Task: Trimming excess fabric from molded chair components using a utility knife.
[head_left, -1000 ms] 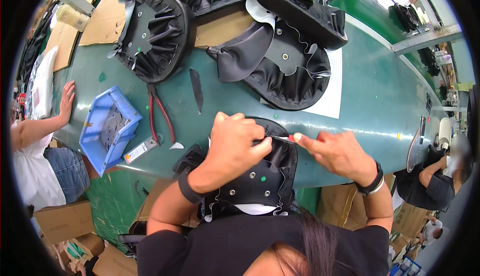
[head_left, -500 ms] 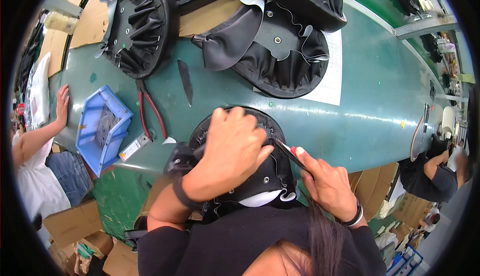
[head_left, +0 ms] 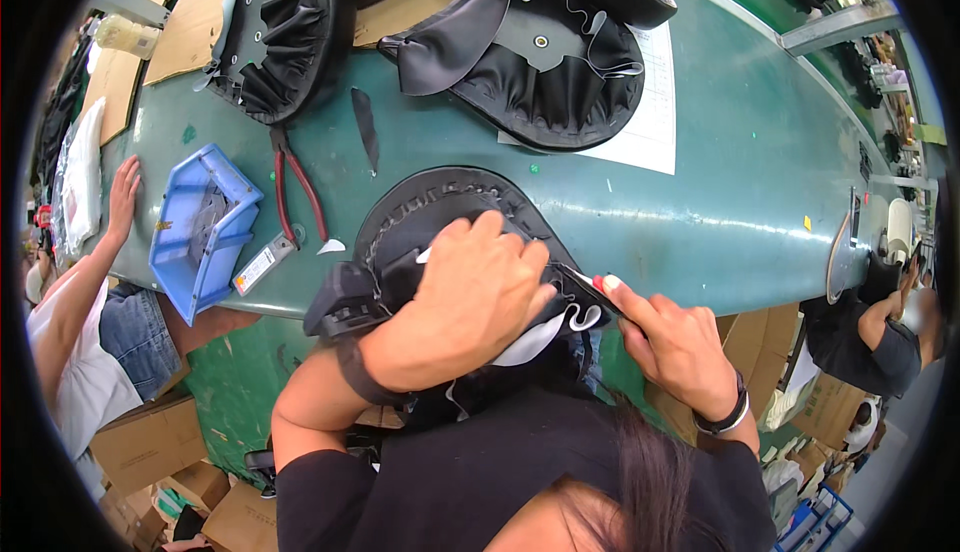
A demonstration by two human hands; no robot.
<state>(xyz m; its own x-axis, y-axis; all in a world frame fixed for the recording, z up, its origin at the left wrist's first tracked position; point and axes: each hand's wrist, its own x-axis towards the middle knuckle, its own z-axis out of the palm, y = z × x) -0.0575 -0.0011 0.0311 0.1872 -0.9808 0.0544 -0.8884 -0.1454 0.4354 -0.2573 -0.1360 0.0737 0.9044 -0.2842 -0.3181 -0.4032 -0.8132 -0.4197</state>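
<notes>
Right hand (head_left: 672, 340) grasps a slim red-marked tool (head_left: 588, 283), tip at the black padded piece (head_left: 435, 209). Left hand (head_left: 475, 287) is clenched on that piece, which lies at the near edge of the green tabletop (head_left: 690, 242).

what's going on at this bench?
A person is working on a black padded piece at the table's near edge. The left hand grips its material; the right hand holds a slim tool against it. Similar black pieces lie farther back. Pliers and a blue bin sit to the left, untouched.
</notes>
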